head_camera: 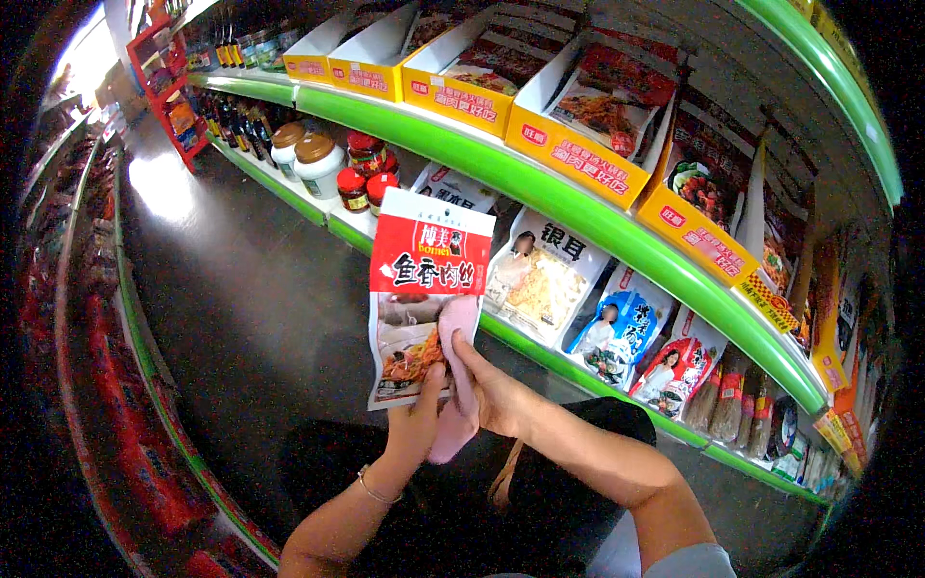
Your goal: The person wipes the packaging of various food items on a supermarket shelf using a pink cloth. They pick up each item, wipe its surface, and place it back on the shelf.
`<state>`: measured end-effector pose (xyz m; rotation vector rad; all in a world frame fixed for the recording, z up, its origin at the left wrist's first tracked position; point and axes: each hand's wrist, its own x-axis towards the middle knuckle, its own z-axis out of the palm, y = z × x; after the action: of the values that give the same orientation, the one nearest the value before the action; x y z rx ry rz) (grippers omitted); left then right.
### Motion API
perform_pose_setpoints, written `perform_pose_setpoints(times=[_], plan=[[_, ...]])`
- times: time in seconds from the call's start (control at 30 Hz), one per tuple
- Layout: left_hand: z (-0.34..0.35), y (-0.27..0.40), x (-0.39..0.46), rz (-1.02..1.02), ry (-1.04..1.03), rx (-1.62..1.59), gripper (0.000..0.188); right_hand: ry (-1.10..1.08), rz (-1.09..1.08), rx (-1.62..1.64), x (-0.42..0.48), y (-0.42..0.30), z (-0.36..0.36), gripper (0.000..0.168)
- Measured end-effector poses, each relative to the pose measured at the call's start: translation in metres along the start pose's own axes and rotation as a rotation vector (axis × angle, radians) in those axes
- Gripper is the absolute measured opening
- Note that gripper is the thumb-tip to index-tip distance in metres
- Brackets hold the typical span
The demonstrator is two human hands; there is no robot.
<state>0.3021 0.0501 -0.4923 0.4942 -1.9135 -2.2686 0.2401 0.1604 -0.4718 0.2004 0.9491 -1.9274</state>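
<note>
A red and white seasoning packet bearing printed writing and a food picture is held upright in front of me. My left hand, with a bracelet at the wrist, grips its lower edge, thumb on the front. My right hand holds a folded pink cloth against the packet's lower right side. Part of the cloth lies over the packet's front and part hangs below between my hands. The right fingers are mostly hidden behind the cloth and packet.
Green-edged shelving curves along the right. Yellow display boxes of packets fill its upper level. Below stand red-lidded jars, white jars with brown lids and a white bagged product. More goods line a low shelf at left.
</note>
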Motion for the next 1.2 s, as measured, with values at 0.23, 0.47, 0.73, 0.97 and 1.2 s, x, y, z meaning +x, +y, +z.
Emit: perform_pose_setpoints(times=[0.23,0.47,0.73,0.97,1.2], plan=[[-0.008,-0.003,0.000,0.002,-0.080,-0.195,0.031,-0.054,-0.173,-0.265,0.002,-0.024,-0.017,0.041],[-0.002,0.003,0.013,-0.118,-0.101,-0.560,0.033,0.037,-0.361,-0.113,-0.002,-0.035,-0.019,0.040],[-0.015,-0.002,0.010,-0.077,-0.194,-0.301,0.035,-0.175,-0.113,-0.059,-0.003,-0.007,0.000,0.045],[-0.012,0.015,0.004,-0.290,-0.146,-0.432,0.037,-0.172,-0.092,-0.133,-0.009,-0.017,0.001,0.046],[-0.013,0.019,0.005,-0.248,-0.219,-0.537,0.039,-0.219,-0.139,-0.194,-0.012,-0.022,-0.002,0.048]])
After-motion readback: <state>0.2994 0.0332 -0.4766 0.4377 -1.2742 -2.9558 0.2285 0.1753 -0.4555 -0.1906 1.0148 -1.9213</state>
